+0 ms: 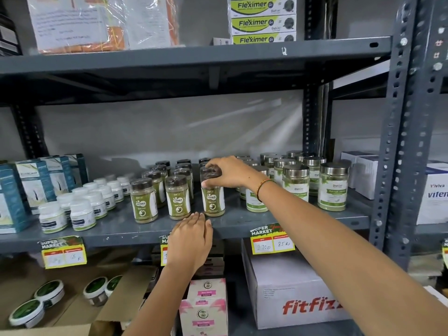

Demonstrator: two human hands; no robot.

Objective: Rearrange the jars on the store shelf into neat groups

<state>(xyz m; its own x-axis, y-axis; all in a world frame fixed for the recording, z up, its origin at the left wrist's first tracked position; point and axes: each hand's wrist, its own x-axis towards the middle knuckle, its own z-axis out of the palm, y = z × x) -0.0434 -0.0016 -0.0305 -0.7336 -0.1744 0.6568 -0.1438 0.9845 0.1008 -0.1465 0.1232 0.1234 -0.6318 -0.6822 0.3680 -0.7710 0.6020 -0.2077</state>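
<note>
On the middle grey shelf [242, 221] stand several brown-lidded Caska jars with green labels. My right hand [225, 172] grips the brown lid of the front right Caska jar [213, 202], which stands upright on the shelf. Two more front jars stand left of it, one [178, 198] close by and another [143, 202] further left. My left hand [190, 240] rests flat on the shelf's front edge, fingers together, holding nothing. Steel-lidded moringa jars [333, 187] are grouped to the right, partly behind my right forearm.
Small white bottles [81, 214] and teal boxes [29, 187] fill the shelf's left. White boxes [361, 170] sit far right. Price tags [272, 241] hang on the shelf edge. Below are a Fitfizz carton [298, 292], pink boxes [203, 306] and round tins [49, 291]. Fleximer boxes [263, 23] sit above.
</note>
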